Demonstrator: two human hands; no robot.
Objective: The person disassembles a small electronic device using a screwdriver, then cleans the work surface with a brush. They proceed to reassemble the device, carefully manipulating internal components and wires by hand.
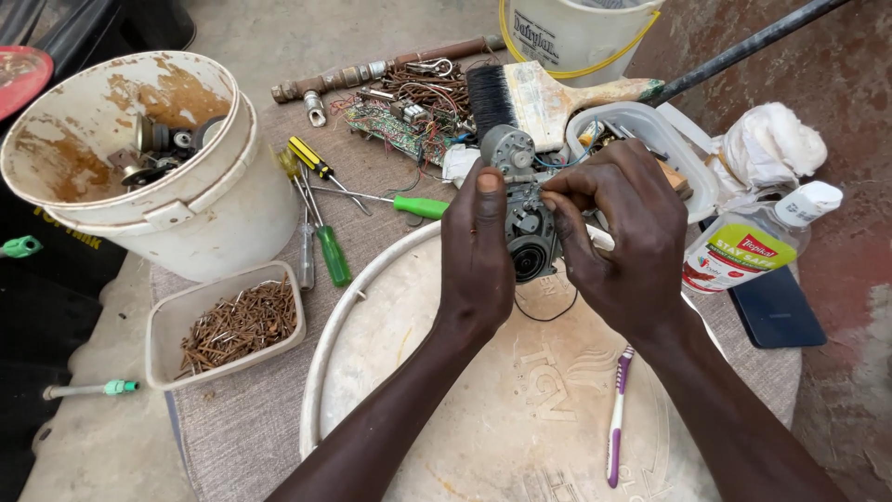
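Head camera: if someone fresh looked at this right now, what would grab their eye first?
Both hands at centre, the left hand and right hand, pinching a small grey motor part above a round white lid. Next, the big stained white bucket at upper left, with a tray of rusty nails below it. Behind the hands, a wide paintbrush lies beside a tangle of circuit boards.

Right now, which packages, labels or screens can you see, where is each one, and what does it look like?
Plastic bottle: lying at the right, clear body, white cap, label in red, green and white.
White bucket: top centre, yellow handle, dark print on its side.
Dark flat slab, maybe a phone: right, under the bottle, face blank.
Large pale round lid: under both hands, raised lettering.
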